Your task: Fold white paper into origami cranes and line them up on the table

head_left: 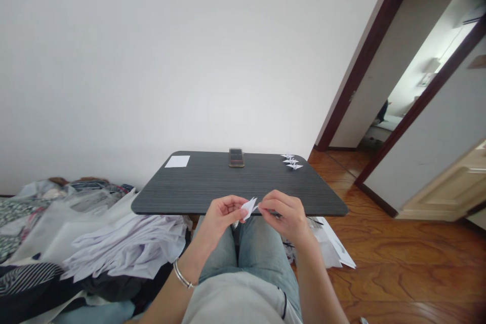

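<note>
A small piece of folded white paper (249, 207) is pinched between the thumb and fingers of my left hand (227, 212), just above the table's near edge. My right hand (284, 212) is closed at the paper's narrow pointed end, thumb and forefinger meeting on it. Sharp folded points of the paper stick up between the two hands. Three white paper cranes (292, 161) stand in a row at the table's far right corner. At the far left corner lies a flat white sheet of paper (177, 161).
The dark wood-grain table (205, 182) stands against a white wall. A phone (236, 157) rests at its back middle. Clothes (129, 243) are heaped to the left, and a white paper bag (332, 243) is under the right side. A doorway (364, 86) opens at right.
</note>
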Demonstrator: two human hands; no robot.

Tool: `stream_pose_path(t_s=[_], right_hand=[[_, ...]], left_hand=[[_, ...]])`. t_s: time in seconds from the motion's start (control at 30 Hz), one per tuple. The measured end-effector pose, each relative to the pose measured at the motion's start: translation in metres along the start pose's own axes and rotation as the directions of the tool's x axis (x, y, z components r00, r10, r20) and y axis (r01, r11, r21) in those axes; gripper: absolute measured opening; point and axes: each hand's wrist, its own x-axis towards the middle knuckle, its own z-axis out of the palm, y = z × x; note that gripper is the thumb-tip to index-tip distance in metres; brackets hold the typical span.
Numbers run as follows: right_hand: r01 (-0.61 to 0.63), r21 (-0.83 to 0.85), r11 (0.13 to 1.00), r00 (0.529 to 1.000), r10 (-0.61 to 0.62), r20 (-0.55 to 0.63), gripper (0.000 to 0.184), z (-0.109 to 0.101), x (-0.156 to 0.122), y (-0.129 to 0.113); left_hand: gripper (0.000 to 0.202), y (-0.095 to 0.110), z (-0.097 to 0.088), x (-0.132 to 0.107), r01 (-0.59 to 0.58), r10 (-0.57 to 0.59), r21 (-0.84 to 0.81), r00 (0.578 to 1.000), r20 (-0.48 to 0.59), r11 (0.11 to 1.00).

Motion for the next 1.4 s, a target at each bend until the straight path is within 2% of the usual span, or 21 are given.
stream_pose_path(t_s=[0.27, 0.43, 0.6, 0.77, 1.0, 1.13, 1.2, 1.27, 1.3, 1.4], right_hand=[[0.048, -0.061, 0.997, 0.986, -0.057, -0.155, 0.017, 0.015, -0.008, 0.007], [0.051, -0.039, 0.998, 0.972, -0.058, -0.226, 0.021, 0.019, -0.009, 0.004], [0.012, 0.052, 0.999, 0.942, 0.007, -0.335, 0.022, 0.025, -0.007, -0.002], [-0.005, 0.132, 0.991, 0.926, 0.054, -0.375, 0.022, 0.032, -0.009, -0.006], [-0.031, 0.211, 0.977, 0.901, 0.119, -0.417, 0.022, 0.039, -0.013, -0.009], [-0.031, 0.332, 0.943, 0.902, 0.170, -0.397, 0.019, 0.038, -0.011, -0.015], [-0.089, 0.447, 0.890, 0.899, 0.265, -0.349, 0.011, 0.036, -0.009, -0.020], [-0.243, 0.570, 0.785, 0.875, 0.431, -0.221, 0.005, 0.033, -0.007, -0.024], [-0.310, 0.618, 0.723, 0.854, 0.497, -0.153, 0.009, 0.032, -0.006, -0.025], [-0.434, 0.690, 0.579, 0.815, 0.579, 0.026, 0.025, 0.027, -0.004, -0.027]], left_hand=[[0.021, -0.002, 0.001, 0.000, -0.018, 0.018, 0.027, 1.000, -0.025, 0.999], [0.020, -0.004, 0.002, 0.001, -0.042, 0.043, 0.014, 0.998, -0.034, 0.999], [0.018, -0.005, 0.002, 0.000, -0.095, 0.095, 0.004, 0.995, -0.033, 0.995], [0.015, 0.001, 0.005, -0.003, -0.129, 0.132, 0.052, 0.990, -0.053, 0.990], [0.015, -0.002, 0.007, -0.003, -0.213, 0.216, 0.079, 0.976, -0.034, 0.974], [0.012, 0.000, 0.008, -0.005, -0.303, 0.308, 0.119, 0.951, -0.021, 0.945], [0.008, 0.001, 0.007, -0.005, -0.367, 0.374, 0.148, 0.927, -0.016, 0.918], [0.004, 0.001, 0.005, -0.005, -0.431, 0.440, 0.198, 0.898, -0.002, 0.880], [0.002, 0.001, 0.003, -0.005, -0.460, 0.471, 0.228, 0.882, 0.007, 0.858], [0.002, 0.000, 0.000, -0.005, -0.510, 0.530, 0.323, 0.847, 0.031, 0.797]])
